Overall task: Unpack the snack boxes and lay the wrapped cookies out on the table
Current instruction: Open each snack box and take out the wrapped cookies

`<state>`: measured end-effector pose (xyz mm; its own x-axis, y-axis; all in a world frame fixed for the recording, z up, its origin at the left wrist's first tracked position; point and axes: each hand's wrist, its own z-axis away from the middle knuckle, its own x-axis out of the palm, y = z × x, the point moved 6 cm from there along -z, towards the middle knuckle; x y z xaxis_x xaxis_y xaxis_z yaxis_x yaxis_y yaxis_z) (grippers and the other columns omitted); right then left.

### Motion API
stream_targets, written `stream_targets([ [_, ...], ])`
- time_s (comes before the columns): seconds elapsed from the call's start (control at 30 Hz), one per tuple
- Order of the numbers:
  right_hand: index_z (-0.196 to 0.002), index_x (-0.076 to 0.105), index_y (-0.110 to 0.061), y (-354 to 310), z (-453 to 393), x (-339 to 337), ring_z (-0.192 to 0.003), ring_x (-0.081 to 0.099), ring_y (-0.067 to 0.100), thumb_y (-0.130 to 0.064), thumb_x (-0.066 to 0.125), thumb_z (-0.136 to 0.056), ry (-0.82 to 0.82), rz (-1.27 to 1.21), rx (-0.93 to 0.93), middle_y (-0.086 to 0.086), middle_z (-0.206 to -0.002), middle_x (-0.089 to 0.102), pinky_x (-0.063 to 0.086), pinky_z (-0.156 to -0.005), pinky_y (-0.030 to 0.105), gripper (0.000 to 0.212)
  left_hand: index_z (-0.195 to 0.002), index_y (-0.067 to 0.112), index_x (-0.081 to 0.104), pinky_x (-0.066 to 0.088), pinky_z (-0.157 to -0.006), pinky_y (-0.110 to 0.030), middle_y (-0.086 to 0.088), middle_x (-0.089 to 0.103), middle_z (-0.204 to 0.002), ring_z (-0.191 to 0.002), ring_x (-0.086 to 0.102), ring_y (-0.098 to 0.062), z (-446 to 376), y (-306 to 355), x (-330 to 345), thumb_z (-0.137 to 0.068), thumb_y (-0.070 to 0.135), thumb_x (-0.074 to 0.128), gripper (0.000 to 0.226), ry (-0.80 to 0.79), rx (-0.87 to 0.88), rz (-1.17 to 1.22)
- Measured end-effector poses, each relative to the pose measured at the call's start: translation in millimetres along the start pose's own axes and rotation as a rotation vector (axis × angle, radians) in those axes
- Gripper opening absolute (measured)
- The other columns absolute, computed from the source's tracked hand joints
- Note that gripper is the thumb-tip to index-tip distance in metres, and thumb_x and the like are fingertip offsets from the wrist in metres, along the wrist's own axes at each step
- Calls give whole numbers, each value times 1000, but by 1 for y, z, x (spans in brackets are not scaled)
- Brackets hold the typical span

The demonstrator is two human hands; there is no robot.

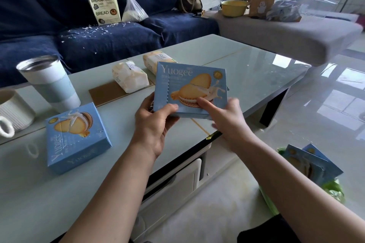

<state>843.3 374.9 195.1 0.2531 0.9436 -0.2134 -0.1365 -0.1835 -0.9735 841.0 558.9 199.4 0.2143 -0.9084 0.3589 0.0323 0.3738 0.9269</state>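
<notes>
both hands are holding a blue snack box (189, 87) up above the glass table (246, 61), its front facing the camera. the box is showing the word "yuogee", sandwich cookies with a cream splash, and a zigzag tear strip down its left side. the left hand (154, 124) is gripping the lower left corner, thumb curled over the front. the right hand (225, 116) is pinching the lower right edge, thumb lying across the front. a second blue box (77, 138) is lying flat on the table to the left.
</notes>
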Motion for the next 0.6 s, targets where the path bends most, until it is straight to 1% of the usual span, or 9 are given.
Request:
stream_targets([
  [0.07, -136, 36, -15, -17, 6, -9, -121, 45, 15, -42, 78, -76, 172, 369, -269, 1, -131, 45, 41, -101, 32, 78, -120, 10, 64, 57, -60, -26, -9, 68, -99, -77, 67, -18, 1, 0, -4, -81, -3, 70, 41, 25, -10, -6],
  [0.1, -140, 36, -15, -28, 12, -8, -126, 42, 18, -36, 77, -78, 214, 451, -445, 4, -136, 43, 38, -105, 34, 77, -117, 10, 66, 57, -61, -26, -9, 69, -99, -77, 69, -17, 1, -1, -5, -82, -1, 71, 38, 31, -22, -4],
  [0.17, -132, 52, -13, -43, 23, 4, -130, 44, 23, -29, 74, -82, 130, 501, -755, 6, -137, 51, 38, -109, 40, 58, -112, 9, 67, 60, -64, -28, -13, 70, -101, -78, 70, -18, 4, -2, -4, -83, 3, 71, 30, 29, -51, 10],
  [0.23, -124, 62, -16, -42, 30, 21, -135, 43, 22, -32, 72, -84, -24, 560, -908, 1, -133, 59, 37, -111, 41, 44, -110, 7, 68, 61, -68, -30, -15, 71, -101, -80, 70, -20, 6, -1, -1, -88, 10, 68, 23, 6, -75, 29],
  [0.3, -120, 66, -19, -38, 33, 31, -134, 45, 19, -32, 71, -86, -102, 567, -930, -5, -127, 63, 38, -110, 39, 37, -107, 9, 69, 61, -71, -32, -15, 73, -98, -77, 72, -20, 7, 0, 3, -93, 20, 62, 19, -13, -102, 28],
  [0.37, -113, 70, -18, -39, 34, 30, -127, 53, 16, -25, 71, -86, -77, 484, -904, -7, -119, 68, 44, -105, 38, 28, -104, 8, 70, 61, -75, -35, -15, 74, -96, -76, 72, -21, 8, 0, 4, -96, 26, 60, 22, -16, -113, 18],
  [0.47, -108, 73, -17, -42, 36, 27, -114, 61, 10, -18, 68, -86, -15, 444, -897, -6, -111, 72, 46, -98, 27, 22, -103, 7, 70, 61, -79, -39, -18, 74, -96, -81, 73, -26, 9, -1, 2, -96, 28, 60, 25, 9, -101, -22],
  [0.5, -107, 74, -17, -42, 37, 27, -109, 63, 11, -17, 66, -87, -16, 443, -895, -5, -109, 73, 47, -94, 26, 21, -101, 7, 70, 61, -77, -39, -18, 74, -96, -81, 73, -27, 9, 0, 2, -95, 27, 60, 23, 18, -91, -39],
  [0.6, -107, 75, -20, -43, 38, 28, -100, 67, 16, -20, 62, -90, -41, 446, -839, -6, -103, 74, 52, -85, 37, 21, -95, 7, 71, 62, -70, -36, -18, 74, -95, -80, 73, -28, 9, 1, 2, -94, 23, 62, 18, 25, -62, -83],
])
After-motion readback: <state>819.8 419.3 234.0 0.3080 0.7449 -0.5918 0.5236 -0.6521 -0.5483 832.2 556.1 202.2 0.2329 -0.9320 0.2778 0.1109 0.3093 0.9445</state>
